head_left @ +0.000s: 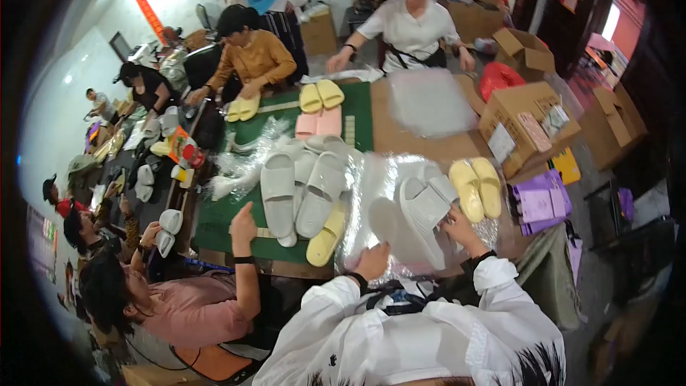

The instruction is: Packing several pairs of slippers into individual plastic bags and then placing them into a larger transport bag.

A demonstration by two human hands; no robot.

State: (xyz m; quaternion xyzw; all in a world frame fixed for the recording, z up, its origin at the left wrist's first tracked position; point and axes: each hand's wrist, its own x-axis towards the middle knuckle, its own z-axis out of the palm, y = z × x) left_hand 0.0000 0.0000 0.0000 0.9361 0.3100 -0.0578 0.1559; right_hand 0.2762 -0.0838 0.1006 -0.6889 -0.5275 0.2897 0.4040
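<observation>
A pair of light grey slide slippers [421, 214] lies on a clear plastic bag [361, 207] in front of me. My right hand [461, 234] is closed on the near right side of the slippers, with the fingers partly hidden. At the bag's near edge, my left hand [372, 261] has curled fingers that appear to pinch the plastic. Just right of the grey pair sits a pair of yellow slides [475, 189]. More grey slides [314, 196] are piled on the left, and a single yellow slide [327, 236] shows beside them.
A co-worker in pink [193, 307] reaches in from the left. Across the table, a person in white [411, 25] stands by a stack of clear bags [432, 104]. Cardboard boxes [529, 125] and purple packages [542, 196] are on the right. Pink slides [319, 123] lie farther back.
</observation>
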